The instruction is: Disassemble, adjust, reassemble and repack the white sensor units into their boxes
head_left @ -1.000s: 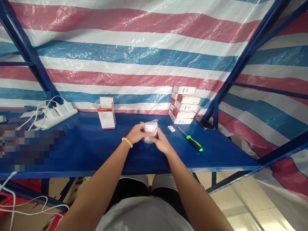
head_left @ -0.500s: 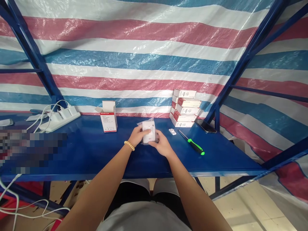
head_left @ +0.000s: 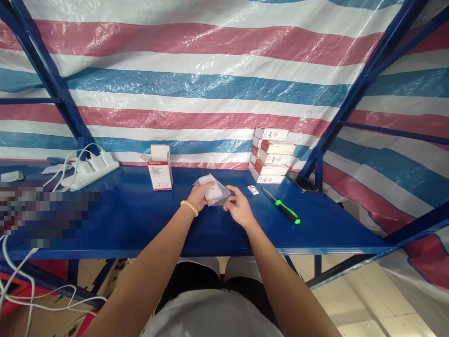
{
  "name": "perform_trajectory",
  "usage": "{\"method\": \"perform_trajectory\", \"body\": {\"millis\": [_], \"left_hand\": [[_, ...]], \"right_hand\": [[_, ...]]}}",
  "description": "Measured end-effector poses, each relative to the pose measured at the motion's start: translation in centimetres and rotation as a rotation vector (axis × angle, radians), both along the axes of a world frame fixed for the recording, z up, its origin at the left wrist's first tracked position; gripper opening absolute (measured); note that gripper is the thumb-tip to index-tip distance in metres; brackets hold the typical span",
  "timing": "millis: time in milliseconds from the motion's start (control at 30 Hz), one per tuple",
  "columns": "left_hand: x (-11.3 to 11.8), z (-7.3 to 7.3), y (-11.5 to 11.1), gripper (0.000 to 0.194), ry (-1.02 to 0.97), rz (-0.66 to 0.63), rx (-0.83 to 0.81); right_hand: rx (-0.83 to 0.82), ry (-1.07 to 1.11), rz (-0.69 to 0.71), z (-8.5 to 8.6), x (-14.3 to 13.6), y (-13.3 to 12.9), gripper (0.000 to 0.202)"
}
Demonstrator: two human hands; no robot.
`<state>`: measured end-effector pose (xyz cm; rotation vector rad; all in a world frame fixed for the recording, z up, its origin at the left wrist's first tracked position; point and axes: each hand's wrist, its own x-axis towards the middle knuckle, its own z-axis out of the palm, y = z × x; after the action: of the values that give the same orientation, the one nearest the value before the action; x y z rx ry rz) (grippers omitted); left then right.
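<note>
A white detector-like device [head_left: 214, 193] lies inside a clear plastic bag [head_left: 221, 198], held above the blue table. My left hand [head_left: 199, 195], with a yellow twisted bracelet at its wrist, grips the device through the bag, thumb on top. At the bag's right edge, the curled fingers of my right hand [head_left: 238, 205] hold the plastic; the exact pinch is partly hidden. A small white part [head_left: 252, 189] and a screwdriver [head_left: 286, 210] with a green and black handle rest to the right of my right hand.
An opened white and red box marked DETECTOR [head_left: 161, 175] stands behind my left hand. Several small boxes [head_left: 273, 159] are stacked at back right beside a dark phone [head_left: 302, 181]. A power strip [head_left: 93, 172] with plugs and white cables lies left on the blue table [head_left: 140, 224].
The bagged device has turned and tilted in my left hand. My right hand has moved off the device's body to the bag's right edge, and the plastic is now stretched out to the right.
</note>
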<state>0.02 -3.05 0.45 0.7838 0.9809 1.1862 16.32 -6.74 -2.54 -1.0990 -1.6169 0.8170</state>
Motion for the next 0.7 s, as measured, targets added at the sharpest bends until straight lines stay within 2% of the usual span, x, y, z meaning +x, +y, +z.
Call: {"method": "perform_trajectory", "body": {"millis": [100, 167, 200, 267, 333, 433, 467, 567, 600, 633, 700], "left_hand": [[0.2, 0.2, -0.2, 0.030, 0.030, -0.002, -0.020], [0.2, 0.1, -0.2, 0.031, 0.033, -0.027, -0.020], [0.3, 0.1, -0.2, 0.030, 0.032, -0.039, -0.017], [0.3, -0.1, -0.2, 0.028, 0.030, -0.057, -0.014], [0.4, -0.2, -0.3, 0.024, 0.025, -0.067, -0.016], [0.4, 0.0, -0.4, 0.022, 0.026, -0.082, -0.034], [0.4, 0.1, -0.4, 0.023, 0.028, -0.080, -0.043], [0.1, 0.4, -0.7, 0.021, 0.028, -0.067, -0.071], [0.0, 0.5, -0.8, 0.020, 0.024, -0.074, -0.076], [-0.1, 0.6, -0.9, 0.018, 0.018, -0.091, -0.078], [-0.1, 0.8, -0.7, 0.017, 0.012, -0.148, -0.075]], "right_hand": [[0.255, -0.175, -0.157, -0.1, 0.0, -0.1, 0.061], [0.446, -0.230, -0.252, -0.1, 0.0, -0.1, 0.043], [0.507, -0.239, -0.255, -0.1, -0.1, -0.1, 0.030], [0.539, -0.226, -0.172, 0.0, -0.2, -0.3, 0.016], [0.508, -0.187, -0.073, 0.1, -0.2, -0.7, 0.015], [0.510, -0.132, -0.088, 0.4, 0.0, -1.3, 0.013], [0.531, -0.145, -0.109, 0.5, 0.1, -1.4, 0.017], [0.590, -0.291, -0.136, 0.5, 0.2, -1.3, 0.064], [0.612, -0.351, -0.133, 0.5, 0.1, -1.1, 0.071], [0.640, -0.402, -0.125, 0.6, 0.0, -0.7, 0.065], [0.721, -0.465, -0.086, 1.0, -0.2, 0.3, 0.032]]}}
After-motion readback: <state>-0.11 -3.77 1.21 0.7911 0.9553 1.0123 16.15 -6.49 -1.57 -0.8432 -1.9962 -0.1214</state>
